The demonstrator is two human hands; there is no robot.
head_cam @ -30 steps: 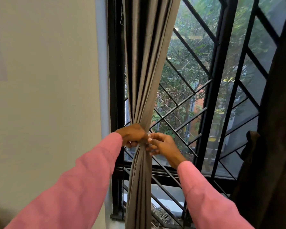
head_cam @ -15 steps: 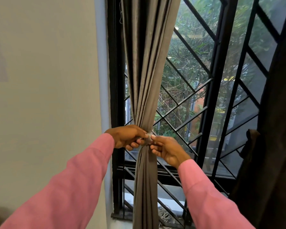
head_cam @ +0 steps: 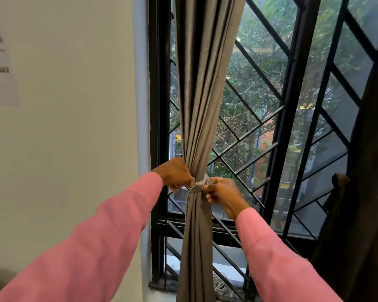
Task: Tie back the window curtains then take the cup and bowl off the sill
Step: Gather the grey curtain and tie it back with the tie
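Both grips: my left grip [head_cam: 177,174] and right grip [head_cam: 222,192] pinch the tie [head_cam: 198,184] ends.
Curtain [head_cam: 200,105]: bunched between my grips, tie wrapped around it.

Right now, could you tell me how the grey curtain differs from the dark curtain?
The grey curtain is pale, at the window's left; the dark curtain is near black, at its right. Left hand and right hand grip a tie around the grey curtain; neither touches the dark curtain. Both hang before the window.
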